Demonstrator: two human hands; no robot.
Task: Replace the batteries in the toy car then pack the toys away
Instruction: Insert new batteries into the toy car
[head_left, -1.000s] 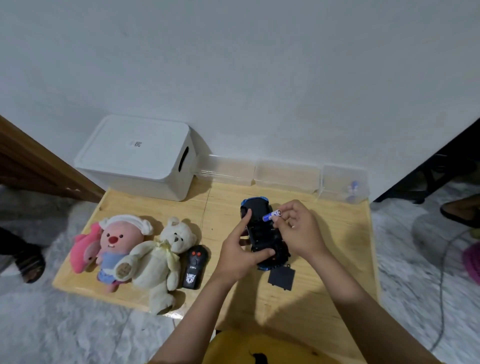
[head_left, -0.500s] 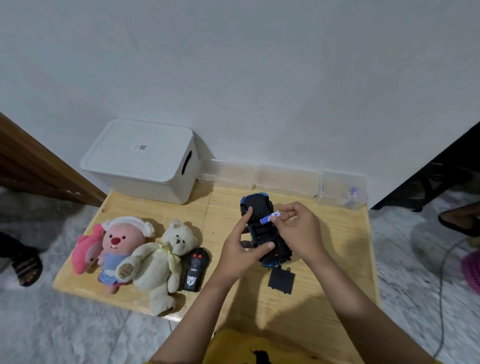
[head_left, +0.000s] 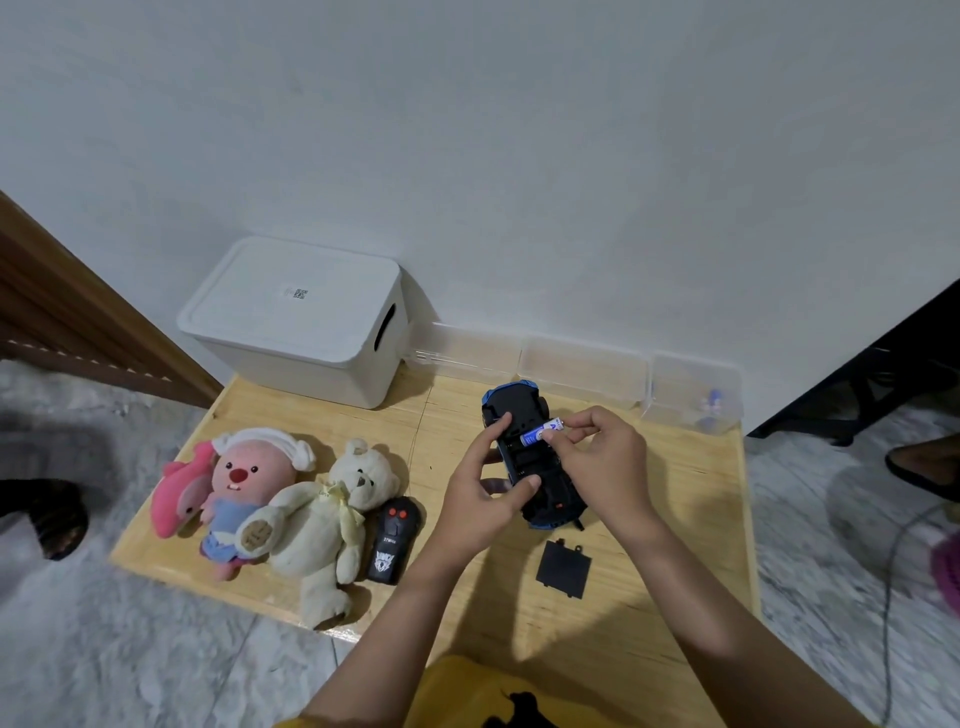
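Near the front edge of the surface (head_left: 675, 597) lies the little black battery cover (head_left: 563, 569), off the car. It could get bumped or lost before it goes back on. Just behind it, the left hand (head_left: 480, 499) curls its grip round the side of the upside-down toy car (head_left: 524, 452). The right hand (head_left: 605, 457) pinches a blue battery (head_left: 540, 432) over the open slot. If the battery goes in the wrong way round, the car will not run. If the fingers slip, the battery may roll off the surface. At the back edge, the white box (head_left: 291, 322) has its lid on, so the bear (head_left: 332, 514) and the pink toy (head_left: 244, 488) cannot go in yet.
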